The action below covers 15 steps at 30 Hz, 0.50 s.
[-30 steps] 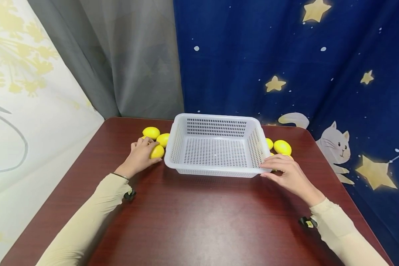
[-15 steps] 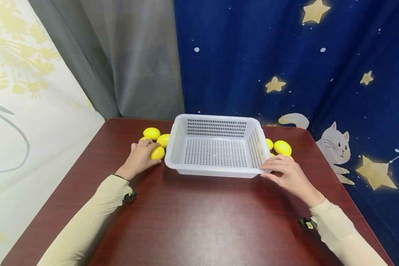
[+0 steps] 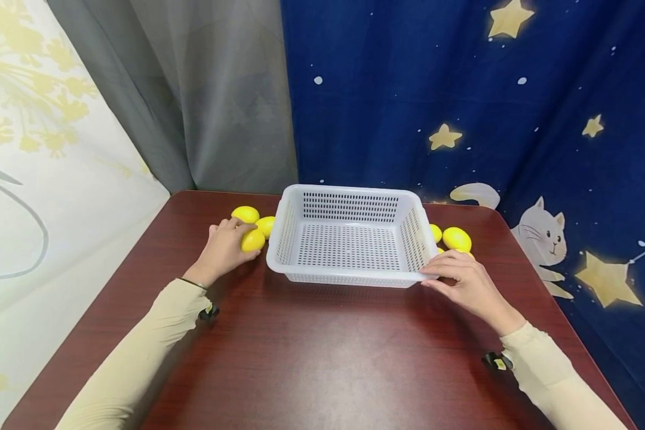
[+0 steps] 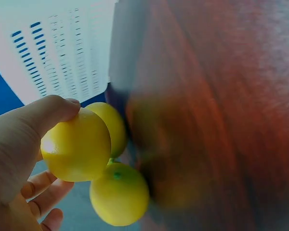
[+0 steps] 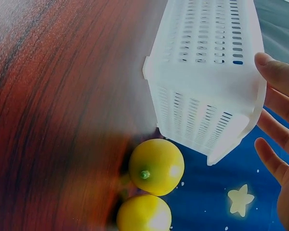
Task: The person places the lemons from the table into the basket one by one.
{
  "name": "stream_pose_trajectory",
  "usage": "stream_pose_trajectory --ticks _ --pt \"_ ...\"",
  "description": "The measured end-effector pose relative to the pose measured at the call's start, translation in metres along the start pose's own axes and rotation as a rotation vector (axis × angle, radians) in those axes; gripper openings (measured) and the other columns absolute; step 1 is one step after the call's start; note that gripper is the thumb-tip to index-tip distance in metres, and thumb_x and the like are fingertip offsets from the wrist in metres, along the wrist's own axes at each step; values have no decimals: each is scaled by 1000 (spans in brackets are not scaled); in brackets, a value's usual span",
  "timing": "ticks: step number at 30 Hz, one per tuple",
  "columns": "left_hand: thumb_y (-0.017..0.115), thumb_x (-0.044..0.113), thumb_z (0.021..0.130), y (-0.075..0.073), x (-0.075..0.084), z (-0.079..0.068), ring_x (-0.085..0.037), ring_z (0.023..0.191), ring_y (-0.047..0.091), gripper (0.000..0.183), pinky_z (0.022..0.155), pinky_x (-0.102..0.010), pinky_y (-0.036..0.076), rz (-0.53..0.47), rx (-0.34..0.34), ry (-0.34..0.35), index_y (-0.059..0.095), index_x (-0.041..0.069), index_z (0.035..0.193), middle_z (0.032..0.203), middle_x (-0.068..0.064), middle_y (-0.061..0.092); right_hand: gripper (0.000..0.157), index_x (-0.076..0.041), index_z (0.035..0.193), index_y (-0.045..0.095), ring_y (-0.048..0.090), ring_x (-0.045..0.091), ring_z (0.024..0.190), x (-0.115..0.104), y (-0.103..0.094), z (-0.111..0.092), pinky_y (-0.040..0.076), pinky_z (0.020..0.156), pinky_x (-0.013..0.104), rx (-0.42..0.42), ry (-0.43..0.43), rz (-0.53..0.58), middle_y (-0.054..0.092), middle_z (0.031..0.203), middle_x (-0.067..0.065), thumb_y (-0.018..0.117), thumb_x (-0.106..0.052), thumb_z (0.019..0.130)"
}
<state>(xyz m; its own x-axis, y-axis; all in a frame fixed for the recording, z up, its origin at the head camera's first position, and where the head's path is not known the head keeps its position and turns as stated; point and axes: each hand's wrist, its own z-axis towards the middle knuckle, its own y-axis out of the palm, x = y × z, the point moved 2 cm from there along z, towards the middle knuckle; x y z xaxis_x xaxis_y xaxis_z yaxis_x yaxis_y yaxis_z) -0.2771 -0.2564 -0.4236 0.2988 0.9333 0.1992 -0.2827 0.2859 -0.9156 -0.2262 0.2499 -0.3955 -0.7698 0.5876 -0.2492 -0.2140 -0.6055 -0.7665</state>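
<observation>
My left hand (image 3: 221, 255) pinches a yellow lemon (image 3: 253, 240) between thumb and fingers, left of the basket. Up close in the left wrist view, the gripped lemon (image 4: 77, 149) overlaps two others behind it. A white perforated plastic basket (image 3: 349, 276) stands in the middle of the table with nothing inside. At its front right corner, my right hand (image 3: 464, 282) grips the rim, thumb on the outside and fingers over the inner side, as the right wrist view also shows at the basket's rim (image 5: 261, 96).
Two lemons, one at the back (image 3: 245, 215) and one beside the basket (image 3: 266, 227), lie on the left. Several more, including a large-looking lemon (image 3: 457, 239), lie to the right, partly behind basket and hand. The reddish-brown table (image 3: 322, 358) backs onto a blue starry curtain (image 3: 365, 107).
My left hand has closed in on the lemon and shifted it slightly up and left. The right hand and the basket stay in place.
</observation>
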Motion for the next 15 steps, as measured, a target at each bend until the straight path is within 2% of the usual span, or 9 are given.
stream_pose_trajectory --ticks 4,8,10,15 --pt "84 34 74 -9 1 4 -36 99 53 59 75 -49 35 9 30 9 66 9 124 118 -18 60 31 -19 98 80 65 13 96 -2 -1 0 40 97 11 8 -17 -23 76 95 -6 86 -36 73" --pt "83 35 74 -18 2 9 -35 100 54 57 74 -47 35 7 44 7 66 11 123 115 -16 61 44 -19 97 81 65 12 95 -2 -2 0 39 97 10 17 -34 -36 76 93 -6 65 -57 83" --pt "83 34 75 -23 3 11 -34 100 54 56 74 -47 35 6 46 8 66 11 123 113 -16 61 47 -20 97 81 64 12 94 -3 -2 0 39 97 9 15 -36 -45 76 92 -6 61 -60 83" --pt "83 31 75 -32 4 15 -35 98 53 55 74 -48 35 -12 57 13 66 10 123 112 -17 61 47 -21 97 81 65 11 93 -4 -3 1 38 98 4 13 -35 -58 77 92 -6 60 -61 83"
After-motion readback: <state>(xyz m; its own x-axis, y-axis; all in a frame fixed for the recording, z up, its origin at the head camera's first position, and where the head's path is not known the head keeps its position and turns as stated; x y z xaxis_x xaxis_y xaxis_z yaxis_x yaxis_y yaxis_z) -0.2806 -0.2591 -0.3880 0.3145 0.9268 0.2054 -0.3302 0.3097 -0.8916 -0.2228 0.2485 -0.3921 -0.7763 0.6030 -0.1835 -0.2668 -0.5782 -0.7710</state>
